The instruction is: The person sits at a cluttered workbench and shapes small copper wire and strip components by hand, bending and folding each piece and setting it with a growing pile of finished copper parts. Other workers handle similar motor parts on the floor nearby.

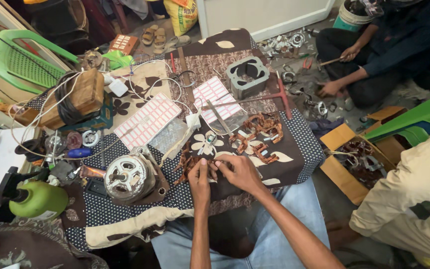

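My left hand (200, 177) and my right hand (240, 172) meet at the near edge of a brown patterned cloth (299, 149), fingers pinched together on a tangle of copper winding wire (187, 164). More bundles of copper winding (257, 134) lie just beyond my right hand. A round metal motor (128, 177) with a shaft sits left of my left hand. What exactly sits between my fingertips is too small to see.
Sheets of small white strips (148, 122) lie mid-cloth, a grey metal stator frame (247, 74) and a red-handled T-bar tool (274, 94) further back. A green spray bottle (38, 199) and a wooden block wrapped in cable (73, 99) stand left. Another person (374, 55) works on the floor at right.
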`<state>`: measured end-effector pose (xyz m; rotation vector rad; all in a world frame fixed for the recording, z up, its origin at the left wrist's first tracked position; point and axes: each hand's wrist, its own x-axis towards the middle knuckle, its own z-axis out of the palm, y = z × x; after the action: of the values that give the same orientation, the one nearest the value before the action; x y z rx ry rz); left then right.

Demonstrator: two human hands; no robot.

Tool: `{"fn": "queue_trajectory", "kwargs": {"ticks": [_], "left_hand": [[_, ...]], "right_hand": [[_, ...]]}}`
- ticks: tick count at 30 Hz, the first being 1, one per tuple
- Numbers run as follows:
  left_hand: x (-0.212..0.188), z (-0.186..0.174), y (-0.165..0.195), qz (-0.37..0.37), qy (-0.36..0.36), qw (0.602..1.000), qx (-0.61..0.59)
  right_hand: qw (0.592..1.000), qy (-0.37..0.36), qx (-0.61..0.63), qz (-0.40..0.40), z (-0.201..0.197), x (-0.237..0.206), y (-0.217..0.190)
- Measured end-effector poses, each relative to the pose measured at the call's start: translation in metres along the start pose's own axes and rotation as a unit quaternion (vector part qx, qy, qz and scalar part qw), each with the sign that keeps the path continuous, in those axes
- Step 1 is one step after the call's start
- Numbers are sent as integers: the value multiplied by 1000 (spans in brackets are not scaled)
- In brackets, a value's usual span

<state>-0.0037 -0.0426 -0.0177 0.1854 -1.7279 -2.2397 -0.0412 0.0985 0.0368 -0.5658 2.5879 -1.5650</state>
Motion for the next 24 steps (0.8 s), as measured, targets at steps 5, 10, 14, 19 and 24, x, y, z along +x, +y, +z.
{"fn": "queue_trajectory", "kwargs": {"ticks": [5,10,14,19,24], "left_hand": [[0,-1,-3,-6,1,1000,-1],[-1,-2,-7,-5,5,1000,7],[-3,-2,-8,-2,6,1000,15],[-3,-1,-7,2,10,1000,1],[-2,-2,-9,6,6,1000,8]], "right_hand": [[1000,11,-14,-10,0,-2,4],[999,25,-16,-31,2,-2,11],[999,17,-16,-34,3,-3,12],[1000,10,-18,-22,1,-3,7],[999,7,-24,-24,0,-2,5]]}}
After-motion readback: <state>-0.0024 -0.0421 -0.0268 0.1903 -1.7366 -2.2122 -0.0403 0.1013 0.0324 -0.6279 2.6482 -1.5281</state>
